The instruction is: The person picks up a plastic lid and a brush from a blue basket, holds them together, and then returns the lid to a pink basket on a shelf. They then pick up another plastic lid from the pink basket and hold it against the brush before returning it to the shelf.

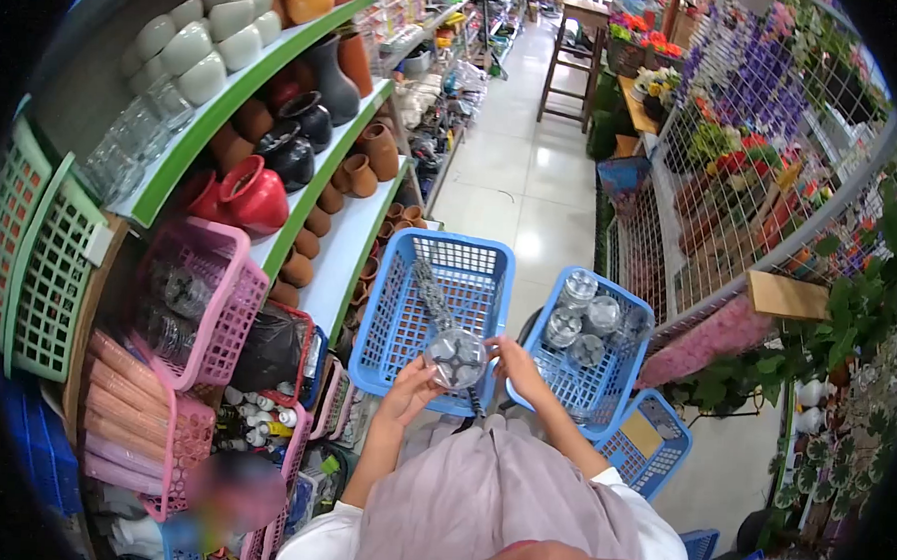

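Note:
A round clear container (456, 357) with a dark cross-like pattern is held over the near end of a blue basket (362, 321). My left hand (411, 390) grips its left side. At its right edge, my right hand (514, 367) has its fingers bent and close together; whether they press on the container is hard to make out. Inside that basket a dark speckled strip (431, 291) lies lengthwise. To the right, a second blue basket (619, 393) holds several clear round containers (602, 315).
Green-edged shelves (268, 67) with pots and vases stand at the left, above a pink basket (229, 305) of clear items. A wire rack (713, 181) with flowers lines the right. Another blue basket (671, 450) sits at lower right; a wooden stool (570, 65) stands up the aisle.

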Demonstrator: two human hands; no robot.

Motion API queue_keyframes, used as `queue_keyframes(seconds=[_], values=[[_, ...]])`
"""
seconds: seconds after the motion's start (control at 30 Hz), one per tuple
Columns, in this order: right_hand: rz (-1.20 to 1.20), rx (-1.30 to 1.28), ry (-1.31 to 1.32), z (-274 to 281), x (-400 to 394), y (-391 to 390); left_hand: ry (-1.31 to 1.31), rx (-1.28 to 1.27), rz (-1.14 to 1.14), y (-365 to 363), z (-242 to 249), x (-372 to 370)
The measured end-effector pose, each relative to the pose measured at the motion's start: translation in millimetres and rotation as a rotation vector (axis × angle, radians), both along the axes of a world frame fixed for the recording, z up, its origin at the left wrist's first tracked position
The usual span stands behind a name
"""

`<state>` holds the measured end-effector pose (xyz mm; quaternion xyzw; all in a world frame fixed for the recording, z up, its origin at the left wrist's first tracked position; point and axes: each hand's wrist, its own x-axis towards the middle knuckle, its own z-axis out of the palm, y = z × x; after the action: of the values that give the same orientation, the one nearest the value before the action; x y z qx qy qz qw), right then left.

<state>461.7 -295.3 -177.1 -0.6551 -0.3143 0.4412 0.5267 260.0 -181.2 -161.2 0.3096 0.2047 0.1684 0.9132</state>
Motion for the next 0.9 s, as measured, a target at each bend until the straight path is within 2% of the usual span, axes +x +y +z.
queue_keyframes(seconds=[0.1,0.17,0.2,0.23,0.27,0.3,0.37,0.43,0.5,0.53,0.6,0.63,0.7,0.73,0.8,0.83,0.9], values=[[0.028,-0.278,-0.809,-26.8,-38.7,30.6,-0.077,-0.023,0.117,24.7,2.8,-31.3],[0.105,-0.433,-0.993,-58.2,-60.8,38.6,-0.069,0.027,0.161,40.9,3.6,-51.3],[0.131,-0.475,-1.007,-54.5,-69.6,42.0,-0.056,0.018,0.191,45.4,10.4,-59.0],[0.035,-0.47,-1.109,-74.0,-75.1,51.3,-0.057,0.023,0.201,50.0,16.7,-66.8],[0.059,-0.557,-1.002,-91.9,-72.9,55.2,-0.065,0.057,0.205,54.8,22.2,-74.0],[0.082,-0.645,-0.893,-89.2,-74.1,59.5,-0.072,0.089,0.207,59.7,24.6,-82.2],[-0.023,-0.64,-0.755,-66.5,-79.7,60.9,-0.076,0.092,0.222,71.5,16.9,-97.9],[-0.146,-0.605,-0.651,-49.1,-79.8,56.1,-0.103,0.046,0.22,80.9,16.5,-108.1],[-0.215,-0.464,-0.508,-60.0,-76.0,47.6,-0.109,0.032,0.222,89.8,15.4,-118.2],[-0.221,-0.46,-0.514,-40.2,-85.0,48.8,-0.111,0.038,0.211,94.5,13.3,-121.8],[-0.253,-0.357,-0.215,4.7,-109.7,31.7,-0.115,0.034,0.195,101.7,10.1,-124.9],[-0.258,-0.364,-0.216,14.2,-122.2,25.9,-0.107,0.029,0.191,105.5,8.9,-124.7],[-0.189,0.015,-0.367,26.5,-146.7,13.1,-0.087,0.024,0.177,113.4,6.6,-123.5],[-0.2,0.012,-0.364,37.8,-152.4,7.9,-0.085,0.031,0.178,116.2,4.4,-121.5],[-0.037,-0.358,-0.645,58.4,-159.3,-0.6,-0.099,0.06,0.165,122.1,6.7,-116.0],[-0.051,-0.36,-0.645,64.6,-164.7,-1.8,-0.101,0.061,0.151,127.3,7.3,-112.7],[-0.255,-0.366,-0.681,71.5,-174.4,-2.9,-0.012,0.164,0.14,135.6,6.5,-105.4]])
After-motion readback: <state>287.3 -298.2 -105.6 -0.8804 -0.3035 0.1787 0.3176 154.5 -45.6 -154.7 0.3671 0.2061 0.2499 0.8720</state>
